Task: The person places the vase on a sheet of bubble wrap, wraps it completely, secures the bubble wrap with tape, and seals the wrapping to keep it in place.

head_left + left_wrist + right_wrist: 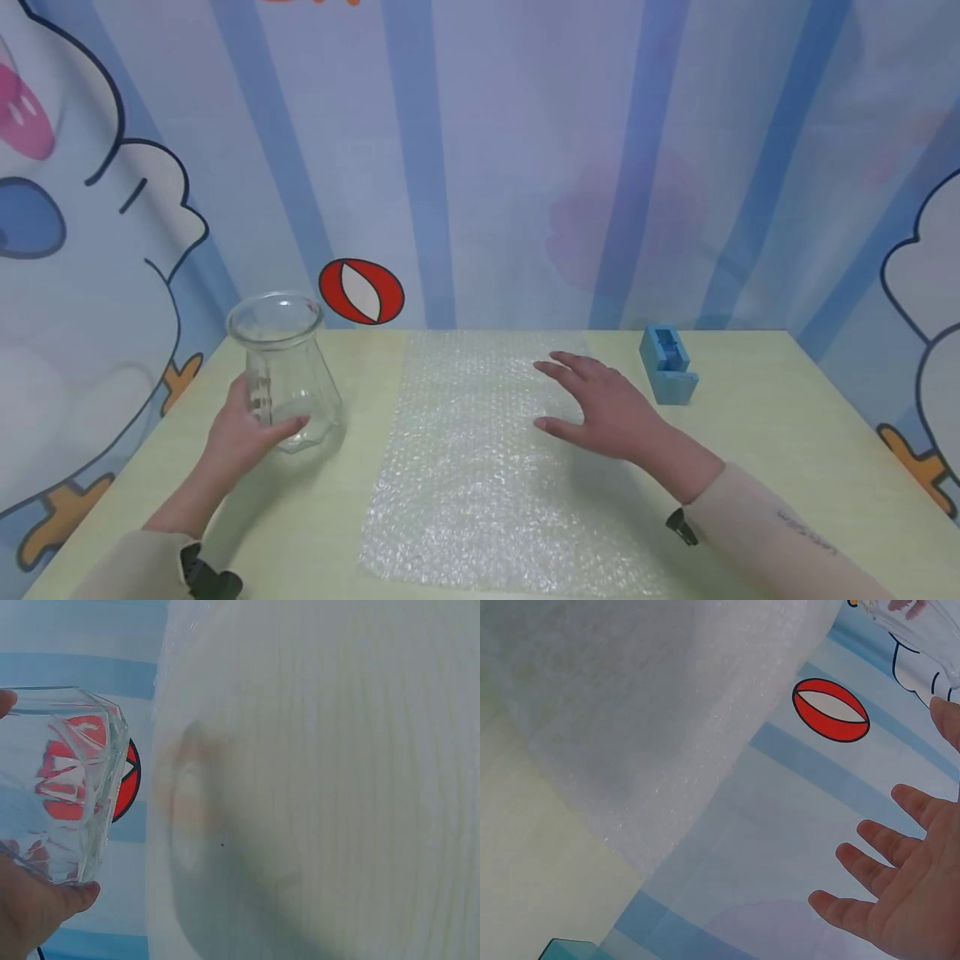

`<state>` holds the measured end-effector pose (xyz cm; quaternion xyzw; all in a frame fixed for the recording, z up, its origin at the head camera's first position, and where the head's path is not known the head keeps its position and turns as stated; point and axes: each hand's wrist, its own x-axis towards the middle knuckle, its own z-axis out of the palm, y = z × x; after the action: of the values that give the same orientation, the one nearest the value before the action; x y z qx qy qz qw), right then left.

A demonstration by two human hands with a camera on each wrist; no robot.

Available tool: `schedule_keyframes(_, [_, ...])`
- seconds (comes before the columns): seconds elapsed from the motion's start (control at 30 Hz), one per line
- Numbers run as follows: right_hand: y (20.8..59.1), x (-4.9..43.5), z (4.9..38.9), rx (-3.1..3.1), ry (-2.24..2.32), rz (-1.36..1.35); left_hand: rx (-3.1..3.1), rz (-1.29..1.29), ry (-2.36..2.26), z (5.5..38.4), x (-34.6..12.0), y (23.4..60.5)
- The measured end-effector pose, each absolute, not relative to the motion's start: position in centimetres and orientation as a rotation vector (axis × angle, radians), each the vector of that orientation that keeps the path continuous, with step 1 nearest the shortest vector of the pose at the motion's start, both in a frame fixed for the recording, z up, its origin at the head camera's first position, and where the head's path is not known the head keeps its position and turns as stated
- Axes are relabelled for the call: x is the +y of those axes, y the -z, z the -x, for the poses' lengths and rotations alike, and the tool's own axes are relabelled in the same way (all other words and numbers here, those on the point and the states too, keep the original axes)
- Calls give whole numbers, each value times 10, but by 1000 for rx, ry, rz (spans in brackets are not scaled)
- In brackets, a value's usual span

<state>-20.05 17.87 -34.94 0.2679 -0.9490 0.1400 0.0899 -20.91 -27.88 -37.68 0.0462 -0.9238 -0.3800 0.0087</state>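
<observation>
A clear glass vase [303,375] with a flared rim and an angular base is in my left hand [243,433], on the left of the table. Thumb and fingers grip its lower part from both sides. The left wrist view shows the vase's faceted base [90,787] tipped sideways, with a shadow on the tabletop. Over the sheet of bubble wrap [465,483] my right hand [618,410] hovers with spread, relaxed fingers and holds nothing. In the right wrist view its fingers [874,866] are apart, and the vase shows at the upper corner.
A blue tape dispenser [670,367] stands at the back right of the pale yellow table [780,467], just beyond my right hand. Behind the table's far edge hangs a blue striped backdrop [510,167] with cartoon prints, including a red and white oval [362,292].
</observation>
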Motion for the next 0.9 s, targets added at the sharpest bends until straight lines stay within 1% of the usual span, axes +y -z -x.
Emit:
schedule_keyframes(0.4, [330, 181, 202, -2771, -393, -823, -2810, -6, 1062, 202, -260, 361])
schedule_keyframes(0.73, [311, 181, 197, -2765, -421, -836, -2696, 241, 966, 200, -241, 349])
schedule_keyframes(0.9, [304, 182, 195, -2745, -411, -862, -2729, 268, 884, 199, -234, 344])
